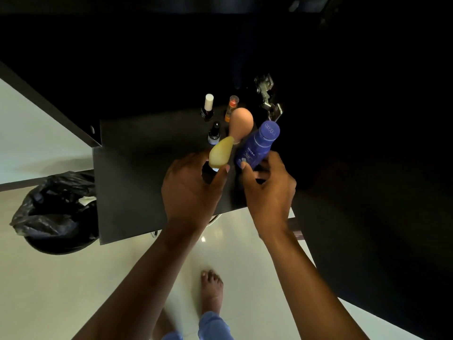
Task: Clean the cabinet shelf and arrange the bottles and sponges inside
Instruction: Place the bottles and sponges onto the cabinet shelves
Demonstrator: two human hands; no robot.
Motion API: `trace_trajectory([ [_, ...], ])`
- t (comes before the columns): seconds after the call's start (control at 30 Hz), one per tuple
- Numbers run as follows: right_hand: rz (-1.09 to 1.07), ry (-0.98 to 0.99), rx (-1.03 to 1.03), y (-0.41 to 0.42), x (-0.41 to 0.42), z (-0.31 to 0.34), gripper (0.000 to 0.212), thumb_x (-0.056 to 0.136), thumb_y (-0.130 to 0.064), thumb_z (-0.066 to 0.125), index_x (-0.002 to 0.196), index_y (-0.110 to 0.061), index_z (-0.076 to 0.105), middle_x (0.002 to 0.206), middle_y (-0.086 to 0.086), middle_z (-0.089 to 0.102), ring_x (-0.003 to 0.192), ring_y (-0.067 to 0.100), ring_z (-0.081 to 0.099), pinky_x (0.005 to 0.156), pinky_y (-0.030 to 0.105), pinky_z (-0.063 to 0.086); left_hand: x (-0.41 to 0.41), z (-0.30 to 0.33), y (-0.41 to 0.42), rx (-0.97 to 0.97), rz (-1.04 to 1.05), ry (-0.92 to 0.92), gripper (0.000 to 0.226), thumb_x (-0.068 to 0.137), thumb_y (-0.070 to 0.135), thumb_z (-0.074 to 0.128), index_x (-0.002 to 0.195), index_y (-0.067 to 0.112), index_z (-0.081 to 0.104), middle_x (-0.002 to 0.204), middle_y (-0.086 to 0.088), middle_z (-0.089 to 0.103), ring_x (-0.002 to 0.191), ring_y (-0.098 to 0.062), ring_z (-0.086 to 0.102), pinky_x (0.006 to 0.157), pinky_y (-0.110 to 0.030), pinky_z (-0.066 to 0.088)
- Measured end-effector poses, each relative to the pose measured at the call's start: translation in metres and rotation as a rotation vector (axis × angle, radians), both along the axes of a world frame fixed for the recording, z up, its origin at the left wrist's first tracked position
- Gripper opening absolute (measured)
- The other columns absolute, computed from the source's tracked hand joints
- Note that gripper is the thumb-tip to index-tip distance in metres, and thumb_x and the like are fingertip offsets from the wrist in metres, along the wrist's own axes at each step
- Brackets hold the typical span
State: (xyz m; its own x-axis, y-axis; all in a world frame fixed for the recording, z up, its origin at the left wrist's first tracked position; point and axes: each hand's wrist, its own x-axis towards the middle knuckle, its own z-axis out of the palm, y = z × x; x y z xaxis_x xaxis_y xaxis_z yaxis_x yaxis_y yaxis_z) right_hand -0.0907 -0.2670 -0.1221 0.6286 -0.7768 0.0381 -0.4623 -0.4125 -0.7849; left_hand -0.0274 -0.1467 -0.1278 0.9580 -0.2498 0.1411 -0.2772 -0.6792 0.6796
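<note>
My left hand (193, 187) grips a yellowish teardrop sponge (220, 154) together with a small dark bottle (208, 171), just above the dark cabinet shelf (137, 173). My right hand (269, 190) holds a blue Nivea bottle (258, 146), tilted with its cap pointing away. An orange-pink egg-shaped sponge (241, 125) stands on the shelf just beyond both hands. Further back stand a white-capped dark bottle (207, 107), an orange tube with a clear cap (231, 107) and a small dark dropper bottle (214, 133).
A metal door hinge (267, 99) sticks out at the shelf's back right. A bin lined with a black bag (56, 212) sits on the pale tiled floor (73, 278) to the left. My bare foot (212, 290) stands below the shelf's front edge.
</note>
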Motion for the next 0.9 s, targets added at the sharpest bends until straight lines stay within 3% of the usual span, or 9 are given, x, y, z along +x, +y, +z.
trace_trajectory([
  [0.1,0.047,-0.003,-0.017,0.011,-0.007,0.019,0.035,0.09,-0.032,0.077,0.121,-0.023,0.063,0.106,-0.023,0.058,0.085,-0.01,0.058,0.08,0.006,0.044,-0.003,0.022,0.013,-0.021,-0.024,0.012,0.026,0.089,0.047,0.076,0.095,0.022,0.071,0.087,0.004,0.074,0.077,-0.011,0.065,0.068,-0.022,0.047],
  [0.17,0.1,-0.013,-0.002,0.019,-0.012,0.038,0.029,0.09,-0.034,0.076,0.114,-0.033,0.059,0.1,-0.031,0.056,0.085,-0.016,0.058,0.078,0.008,0.046,-0.004,0.041,0.024,-0.057,-0.05,0.015,0.024,0.088,0.046,0.077,0.095,0.023,0.071,0.085,0.008,0.073,0.073,-0.005,0.061,0.066,-0.013,0.041],
  [0.3,0.196,-0.071,0.083,0.03,-0.016,0.088,0.031,0.091,-0.035,0.076,0.119,-0.031,0.062,0.107,-0.018,0.07,0.095,0.0,0.067,0.081,0.02,0.058,-0.009,0.087,0.05,-0.075,-0.102,-0.005,0.024,0.086,0.049,0.077,0.097,0.032,0.064,0.082,0.023,0.061,0.07,0.015,0.054,0.066,0.0,0.034],
  [0.37,0.19,-0.095,0.115,0.035,-0.014,0.117,0.039,0.09,-0.034,0.078,0.126,-0.026,0.064,0.113,-0.016,0.07,0.098,0.005,0.068,0.082,0.015,0.056,-0.013,0.112,0.06,-0.111,-0.101,-0.006,0.026,0.085,0.049,0.078,0.1,0.038,0.06,0.085,0.027,0.06,0.074,0.017,0.057,0.062,0.0,0.039],
  [0.43,0.182,-0.12,0.137,0.039,-0.011,0.145,0.045,0.09,-0.034,0.079,0.131,-0.028,0.062,0.114,-0.02,0.067,0.099,0.005,0.068,0.083,0.012,0.053,-0.011,0.136,0.069,-0.139,-0.106,-0.052,0.029,0.084,0.048,0.079,0.105,0.038,0.062,0.093,0.026,0.062,0.088,0.01,0.061,0.074,-0.002,0.043],
  [0.53,0.216,-0.184,0.12,0.041,-0.001,0.186,0.04,0.09,-0.035,0.079,0.125,-0.036,0.062,0.114,-0.019,0.069,0.103,0.003,0.068,0.087,0.021,0.058,-0.002,0.171,0.078,-0.116,-0.107,-0.177,0.045,0.085,0.047,0.079,0.123,0.027,0.069,0.121,0.014,0.067,0.108,-0.001,0.06,0.091,-0.022,0.05],
  [0.67,0.267,-0.251,0.047,0.036,0.026,0.23,0.032,0.088,-0.026,0.08,0.116,-0.032,0.066,0.107,-0.016,0.074,0.098,0.003,0.071,0.086,0.031,0.062,0.019,0.213,0.087,-0.084,-0.075,-0.262,0.045,0.082,0.041,0.083,0.119,0.019,0.073,0.146,0.007,0.058,0.137,-0.014,0.052,0.103,-0.032,0.047],
  [0.77,0.292,-0.249,0.025,0.033,0.052,0.251,0.029,0.088,-0.023,0.079,0.113,-0.03,0.067,0.103,-0.014,0.075,0.095,0.003,0.071,0.085,0.034,0.063,0.043,0.235,0.089,-0.015,-0.114,-0.231,0.049,0.082,0.043,0.083,0.124,0.021,0.072,0.151,0.006,0.056,0.146,-0.013,0.045,0.115,-0.034,0.041],
  [0.9,0.323,-0.186,0.032,0.031,0.088,0.265,0.027,0.089,-0.019,0.079,0.113,-0.021,0.068,0.106,-0.004,0.077,0.096,0.006,0.072,0.088,0.029,0.061,0.066,0.248,0.088,0.071,-0.177,-0.078,0.06,0.085,0.047,0.079,0.138,0.022,0.065,0.146,0.004,0.062,0.144,-0.018,0.048,0.123,-0.033,0.025],
])
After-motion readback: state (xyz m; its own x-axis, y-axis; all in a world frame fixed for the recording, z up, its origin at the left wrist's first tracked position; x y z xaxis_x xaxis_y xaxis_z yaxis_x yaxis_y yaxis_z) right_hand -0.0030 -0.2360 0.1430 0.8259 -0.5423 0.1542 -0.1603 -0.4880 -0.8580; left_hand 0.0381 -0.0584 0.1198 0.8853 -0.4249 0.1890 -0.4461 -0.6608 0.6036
